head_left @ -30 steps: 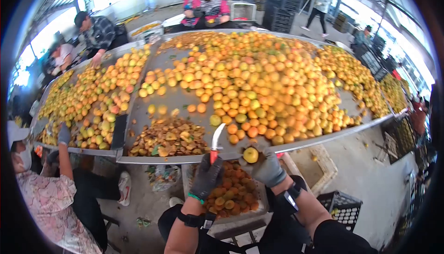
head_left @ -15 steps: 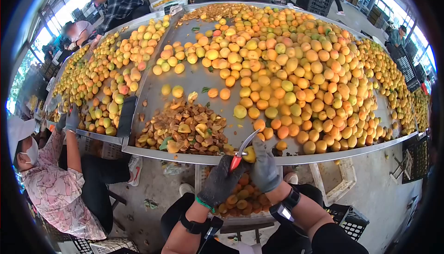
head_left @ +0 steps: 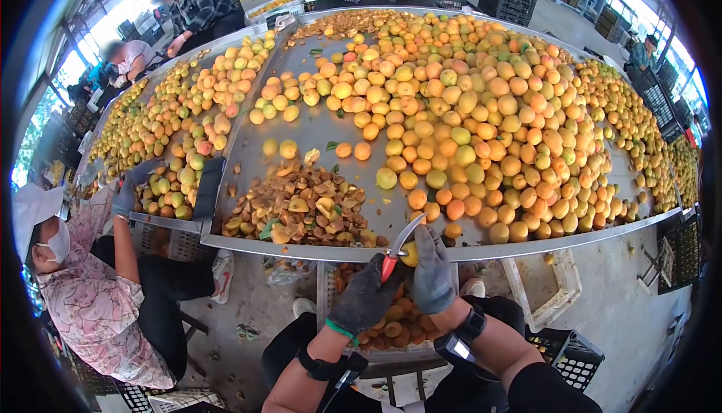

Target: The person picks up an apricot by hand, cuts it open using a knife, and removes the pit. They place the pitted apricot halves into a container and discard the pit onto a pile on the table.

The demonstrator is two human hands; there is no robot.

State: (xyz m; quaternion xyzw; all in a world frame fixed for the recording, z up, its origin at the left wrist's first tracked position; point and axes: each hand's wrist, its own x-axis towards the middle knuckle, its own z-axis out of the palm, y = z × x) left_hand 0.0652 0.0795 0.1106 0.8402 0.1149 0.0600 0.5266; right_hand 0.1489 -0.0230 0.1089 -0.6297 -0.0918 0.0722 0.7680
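No lettering, label or number can be read anywhere — none legible.

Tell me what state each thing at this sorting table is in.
left hand, gloved, closed on the knife handle
right hand, gloved, closed around the apricot
knife, blade pointing up, against the apricot
apricot, gripped at the table edge
crate, partly filled with fruit
table, heaped with whole fruit
scrap pile, loose on the table

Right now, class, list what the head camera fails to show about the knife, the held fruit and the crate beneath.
Head view only.
- The fruit is mostly covered by the right hand and its gloved fingers; cut depth unclear.
- The knife has its handle wrapped inside the left hand.
- The crate is largely hidden by both hands and the table rim.
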